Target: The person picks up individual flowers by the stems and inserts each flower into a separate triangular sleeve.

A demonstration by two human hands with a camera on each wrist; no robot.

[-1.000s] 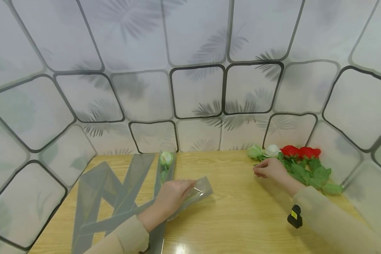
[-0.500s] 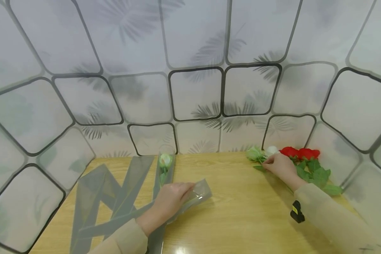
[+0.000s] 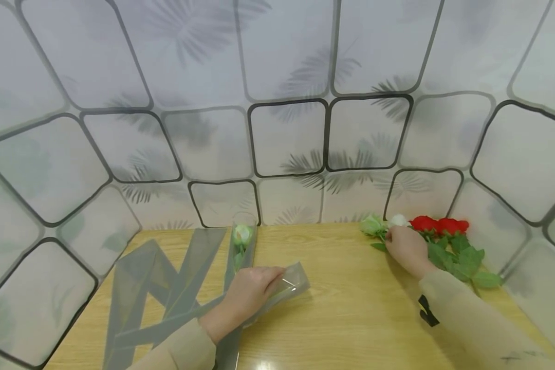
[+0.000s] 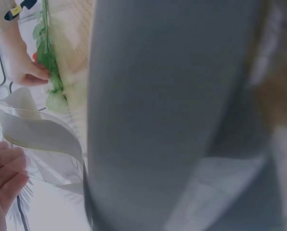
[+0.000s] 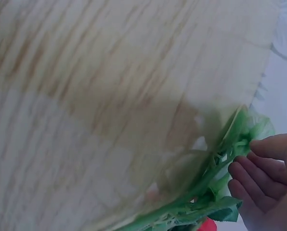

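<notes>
My left hand (image 3: 247, 290) grips a clear plastic flower sleeve (image 3: 297, 276), its open end pointing right. The left wrist view shows the sleeve's mouth (image 4: 42, 132) standing slightly apart beside the fingers. At the right, my right hand (image 3: 406, 251) pinches a pale green artificial rose (image 3: 372, 225) by the stem just below its bloom. Its fingertips meet the green stem in the right wrist view. Right behind that hand lie a white rose (image 3: 399, 220) and red roses (image 3: 424, 223), with their leaves (image 3: 469, 259) spread toward the right edge.
A pale rose (image 3: 242, 235) in a clear sleeve lies left of centre, partly behind the left hand. Several flat grey-looking sleeves (image 3: 134, 277) overlap on the left of the wooden table (image 3: 347, 318). A patterned curtain (image 3: 287, 139) encloses the back and sides.
My right hand has moved slightly right and closed in on the pale green rose's stem. The left hand stays in place with the sleeve.
</notes>
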